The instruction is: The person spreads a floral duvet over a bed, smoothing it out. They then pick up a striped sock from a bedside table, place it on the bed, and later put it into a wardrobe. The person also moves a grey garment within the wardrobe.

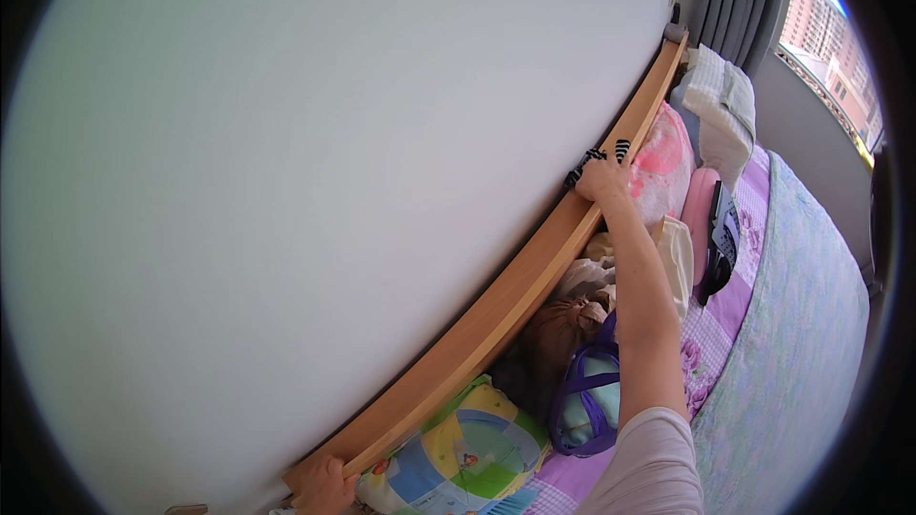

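A long wooden headboard (494,315) runs diagonally along the white wall, its flat top facing me. On that top, towards the far end, my right hand (603,179) is closed around a black-and-white striped cloth (588,163). A striped piece sticks up past the fingers, and the rest bunches at the wall side. Down at the near end, my left hand (325,486) has its fingers curled over the headboard's edge. The lower part of that hand is cut off by the picture's rim. My right forearm crosses above the things piled on the bed.
Against the headboard lie a colourful patterned pillow (465,450), a purple-strapped bag (587,400), a brown cloth bundle (565,329), a pink-and-white plush item (662,164) and folded white bedding (719,104). A pale green-blue cover (794,315) lies over a purple floral sheet. Grey curtains (737,0) hang beside the window.
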Available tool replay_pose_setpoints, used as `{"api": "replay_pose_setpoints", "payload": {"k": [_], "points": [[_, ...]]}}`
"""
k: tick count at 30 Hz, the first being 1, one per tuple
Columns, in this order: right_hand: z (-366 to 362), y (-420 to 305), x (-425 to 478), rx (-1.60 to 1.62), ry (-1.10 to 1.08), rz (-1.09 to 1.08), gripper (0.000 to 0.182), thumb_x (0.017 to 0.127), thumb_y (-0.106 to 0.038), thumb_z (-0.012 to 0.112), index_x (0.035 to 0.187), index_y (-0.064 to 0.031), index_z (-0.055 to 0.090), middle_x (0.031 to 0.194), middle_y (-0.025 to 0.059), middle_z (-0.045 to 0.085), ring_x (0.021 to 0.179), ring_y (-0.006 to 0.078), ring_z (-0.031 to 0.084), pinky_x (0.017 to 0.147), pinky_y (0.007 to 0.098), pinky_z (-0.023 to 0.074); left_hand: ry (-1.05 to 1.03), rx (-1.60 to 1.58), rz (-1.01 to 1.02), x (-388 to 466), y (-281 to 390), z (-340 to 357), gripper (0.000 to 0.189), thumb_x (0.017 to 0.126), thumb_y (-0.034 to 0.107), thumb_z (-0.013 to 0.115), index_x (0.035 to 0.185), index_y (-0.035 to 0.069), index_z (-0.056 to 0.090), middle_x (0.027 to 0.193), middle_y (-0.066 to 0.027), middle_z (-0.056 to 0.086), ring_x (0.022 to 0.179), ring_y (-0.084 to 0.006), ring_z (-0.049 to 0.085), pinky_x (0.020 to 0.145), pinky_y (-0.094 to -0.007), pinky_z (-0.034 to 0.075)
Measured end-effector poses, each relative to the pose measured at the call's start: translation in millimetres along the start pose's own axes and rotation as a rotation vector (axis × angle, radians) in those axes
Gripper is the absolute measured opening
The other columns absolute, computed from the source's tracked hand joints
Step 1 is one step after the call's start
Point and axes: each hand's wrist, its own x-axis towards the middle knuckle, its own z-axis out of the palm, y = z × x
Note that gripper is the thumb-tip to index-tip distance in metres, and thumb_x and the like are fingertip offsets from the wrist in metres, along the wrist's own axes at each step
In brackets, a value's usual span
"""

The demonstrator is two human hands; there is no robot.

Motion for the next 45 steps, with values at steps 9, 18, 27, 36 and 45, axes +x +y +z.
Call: {"api": "replay_pose_setpoints", "payload": {"k": [9, 18, 27, 36, 45], "points": [[8, 30, 77, -0.087, 0.018, 0.108, 0.034, 0.084, -0.014, 0.049, 0.114, -0.0073, 0.063, 0.128, 0.012, 0.056, 0.127, 0.0243, 0.046, 0.113, 0.0496, 0.0136, -0.076, 0.0, -0.075, 1, 1, -1, 0.027, 0.082, 0.024, 0.062, 0.089, 0.001, 0.052, 0.082, -0.0195, 0.053, 0.075, -0.0377, 0.053, 0.068, -0.0479, 0.043], [23, 47, 110, -0.141, 0.069, 0.11, 0.029, 0.084, -0.011, 0.049, 0.107, -0.0099, 0.066, 0.114, 0.0089, 0.065, 0.11, 0.0227, 0.06, 0.103, 0.0441, 0.0312, -0.23, 0.106, -0.165, 10, 9, -11, 0.033, 0.081, 0.028, 0.063, 0.093, -0.001, 0.054, 0.088, -0.0219, 0.057, 0.08, -0.0398, 0.054, 0.071, -0.0501, 0.041], [19, -20, 40, -0.237, 0.03, -0.022, 0.027, 0.09, -0.011, 0.046, 0.106, -0.0093, 0.068, 0.113, 0.0097, 0.065, 0.107, 0.0256, 0.061, 0.086, 0.0417, 0.0468, -0.169, -0.157, -0.194, 3, -3, -9, 0.026, 0.077, 0.022, 0.065, 0.086, 0.004, 0.048, 0.082, -0.0108, 0.056, 0.076, -0.0284, 0.059, 0.057, -0.0412, 0.046], [32, -107, -117, -0.119, 0.029, -0.525, 0.023, 0.082, -0.008, 0.052, 0.1, -0.004, 0.066, 0.108, 0.0191, 0.063, 0.101, 0.0368, 0.06, 0.083, 0.0458, 0.0511, -0.054, -0.275, -0.203, -36, -19, 27, 0.024, 0.08, 0.021, 0.056, 0.094, 0.003, 0.048, 0.085, -0.0123, 0.057, 0.081, -0.0292, 0.059, 0.061, -0.0405, 0.047], [-45, -275, -405, -0.015, -0.09, -1.093, 0.023, 0.081, -0.006, 0.051, 0.099, -0.0031, 0.065, 0.103, 0.0164, 0.063, 0.096, 0.0309, 0.06, 0.081, 0.0408, 0.0505, 0.661, -0.071, -0.196, -171, 40, -5, 0.044, 0.092, 0.015, 0.049, 0.132, -0.003, 0.042, 0.138, -0.025, 0.038, 0.129, -0.036, 0.037, 0.102, -0.0434, 0.035]]}}
